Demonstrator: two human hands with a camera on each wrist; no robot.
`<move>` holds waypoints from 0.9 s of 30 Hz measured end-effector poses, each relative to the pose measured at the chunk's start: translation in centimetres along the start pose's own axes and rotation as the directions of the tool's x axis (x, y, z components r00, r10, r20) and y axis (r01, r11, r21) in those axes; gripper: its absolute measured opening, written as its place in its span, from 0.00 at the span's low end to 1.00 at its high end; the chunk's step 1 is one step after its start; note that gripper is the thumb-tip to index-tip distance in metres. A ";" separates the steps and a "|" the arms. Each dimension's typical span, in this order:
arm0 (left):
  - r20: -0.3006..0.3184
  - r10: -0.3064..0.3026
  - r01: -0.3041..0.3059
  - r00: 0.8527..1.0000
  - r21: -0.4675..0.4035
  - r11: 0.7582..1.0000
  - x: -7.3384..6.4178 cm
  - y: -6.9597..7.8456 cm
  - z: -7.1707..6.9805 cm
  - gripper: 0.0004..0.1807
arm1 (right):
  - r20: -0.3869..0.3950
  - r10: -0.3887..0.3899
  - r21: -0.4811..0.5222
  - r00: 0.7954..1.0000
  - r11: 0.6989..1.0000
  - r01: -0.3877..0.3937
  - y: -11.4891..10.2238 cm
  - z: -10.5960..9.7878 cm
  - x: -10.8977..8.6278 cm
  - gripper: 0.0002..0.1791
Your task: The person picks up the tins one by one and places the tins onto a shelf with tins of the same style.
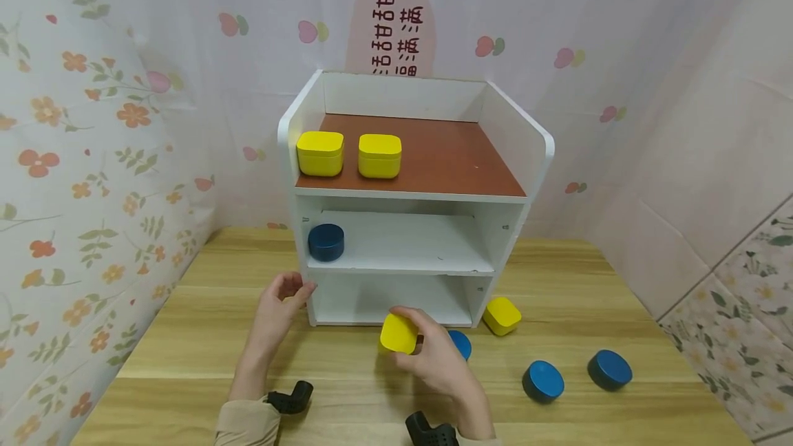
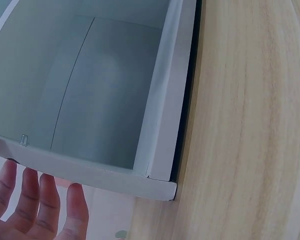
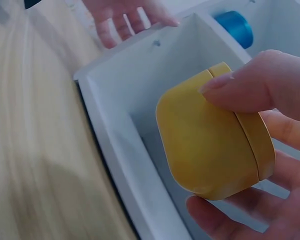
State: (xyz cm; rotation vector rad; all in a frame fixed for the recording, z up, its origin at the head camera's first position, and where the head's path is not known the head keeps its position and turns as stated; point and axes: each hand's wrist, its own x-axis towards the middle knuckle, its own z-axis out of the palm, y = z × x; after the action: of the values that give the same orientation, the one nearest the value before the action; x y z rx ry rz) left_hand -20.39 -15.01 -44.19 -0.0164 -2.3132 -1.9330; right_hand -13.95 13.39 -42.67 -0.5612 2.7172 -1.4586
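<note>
Right hand (image 1: pixel 434 356) grips 1 yellow box (image 1: pixel 398 334) in its fingers, just in front of the bottom compartment (image 1: pixel 359 298). Left hand (image 1: pixel 281 305) (fingers loose, farther off) is at the left side panel (image 2: pixel 105 180).

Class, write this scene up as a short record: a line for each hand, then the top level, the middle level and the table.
Right hand: holds one yellow box
Left hand: at the left side of the shelf unit
Top level: two yellow boxes, toward the left
Middle level: one round blue container, left end
Table: another yellow box and three round blue containers, one partly hidden by the right hand
</note>
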 end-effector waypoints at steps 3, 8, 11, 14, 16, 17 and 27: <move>-0.002 0.001 -0.001 1.000 0.000 1.000 0.0 0.0 0.0 0.22 | -0.015 -0.018 0.011 1.000 1.000 0.018 -0.4 -0.4 -0.1 0.37; -0.003 0.003 -0.003 1.000 0.005 1.000 0.1 0.0 0.0 0.22 | -0.020 -0.034 0.031 0.999 0.999 0.035 -1.0 -0.8 -0.4 0.37; -0.003 0.001 -0.001 1.000 0.004 1.000 0.1 -0.1 0.1 0.21 | -0.015 -0.031 0.052 0.999 0.998 0.032 -1.4 -1.1 -0.6 0.37; -0.003 -0.001 0.001 1.000 -0.003 1.000 0.1 -0.2 0.0 0.21 | -0.017 -0.037 0.095 0.999 0.995 0.039 -1.9 -1.5 -0.9 0.36; -0.002 -0.003 0.003 1.000 -0.003 1.000 0.0 -0.2 0.0 0.21 | -0.010 -0.054 0.143 0.999 0.988 0.055 -2.2 -1.9 -1.1 0.36; -0.001 -0.004 0.004 1.000 -0.002 1.000 0.0 -0.2 0.0 0.21 | -0.003 -0.066 0.169 0.998 0.984 0.066 -2.4 -2.1 -1.2 0.36; 0.001 -0.014 0.014 1.000 -0.011 1.000 0.0 -0.1 0.0 0.22 | 0.029 -0.201 0.197 0.979 0.961 0.192 -4.6 -5.2 -0.9 0.35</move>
State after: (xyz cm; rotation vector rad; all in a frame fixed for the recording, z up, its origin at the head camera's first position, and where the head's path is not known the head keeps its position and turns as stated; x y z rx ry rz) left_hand -20.43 -15.01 -44.31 -0.0019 -2.3100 -1.9527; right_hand -12.61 15.56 -36.17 -0.8645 2.5050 -1.7031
